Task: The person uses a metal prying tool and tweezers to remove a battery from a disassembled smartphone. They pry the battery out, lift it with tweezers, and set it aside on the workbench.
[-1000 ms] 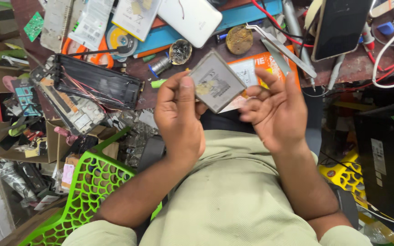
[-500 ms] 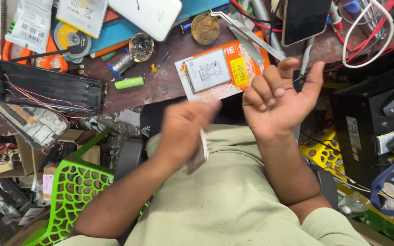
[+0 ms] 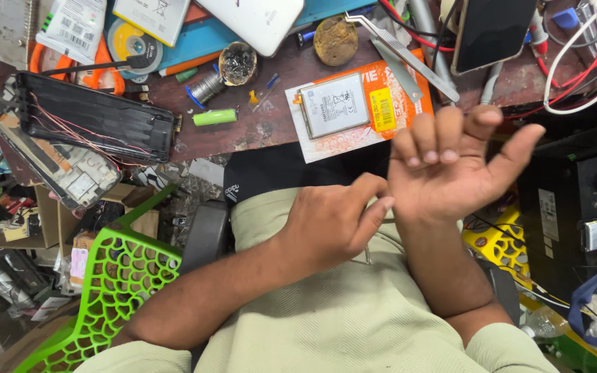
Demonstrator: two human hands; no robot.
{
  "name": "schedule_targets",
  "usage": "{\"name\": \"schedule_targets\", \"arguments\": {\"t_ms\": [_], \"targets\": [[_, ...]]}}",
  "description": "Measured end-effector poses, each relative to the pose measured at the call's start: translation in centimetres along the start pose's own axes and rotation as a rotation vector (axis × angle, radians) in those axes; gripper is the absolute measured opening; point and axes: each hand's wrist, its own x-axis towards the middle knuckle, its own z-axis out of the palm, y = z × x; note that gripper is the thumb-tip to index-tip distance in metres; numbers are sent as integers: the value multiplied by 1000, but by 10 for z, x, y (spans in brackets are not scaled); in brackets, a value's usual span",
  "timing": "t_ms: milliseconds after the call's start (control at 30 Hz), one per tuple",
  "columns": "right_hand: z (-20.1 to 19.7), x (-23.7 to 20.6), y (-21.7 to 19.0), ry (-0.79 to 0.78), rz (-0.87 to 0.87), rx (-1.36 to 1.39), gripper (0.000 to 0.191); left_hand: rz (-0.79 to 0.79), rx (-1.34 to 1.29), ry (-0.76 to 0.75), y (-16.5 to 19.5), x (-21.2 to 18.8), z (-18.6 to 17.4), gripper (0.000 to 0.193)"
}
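Two bare hands are seen held above the lap, near the edge of the cluttered surface point(image 3: 271, 131). The left hand point(image 3: 329, 224) is curled loosely, palm down, with its fingertips touching the wrist of the right hand point(image 3: 450, 173); whether anything is pinched in it cannot be told. The right hand is raised palm up, thumb spread wide and fingers bent inward, with nothing held in it. A flat silver phone battery point(image 3: 333, 105) is found lying on an orange packet point(image 3: 381, 103) on the surface, just beyond the right hand's fingers and apart from both hands. Metal tweezers point(image 3: 402, 52) are laid diagonally to the far right of the battery. A green cylindrical cell point(image 3: 214, 117) lies to the left, and a black opened device with red wires point(image 3: 98, 121) farther left. A green plastic chair point(image 3: 115, 276) is seen at the near left.
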Motion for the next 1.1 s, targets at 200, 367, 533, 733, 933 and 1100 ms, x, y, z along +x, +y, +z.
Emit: {"name": "schedule_targets", "arguments": {"t_ms": [200,367,533,733,933,1100], "targets": [[3,4,-6,27,-243,-467,44,-326,-194,263,-27,7,-13,27],[16,-7,11,-504,434,-916,47,-292,-576,619,-46,17,-21,24],[22,-13,15,-237,392,-1098,35,-380,-614,620,-43,15,-27,23],[-2,12,-17,49,292,-666,28,-310,-458,643,-40,20,-41,24],[-15,13,-23,105,564,-29,42,-329,-486,548,-42,25,-33,25],[-11,4,-19,-102,602,288,45,-268,-360,400,-31,18,-31,23]]}}
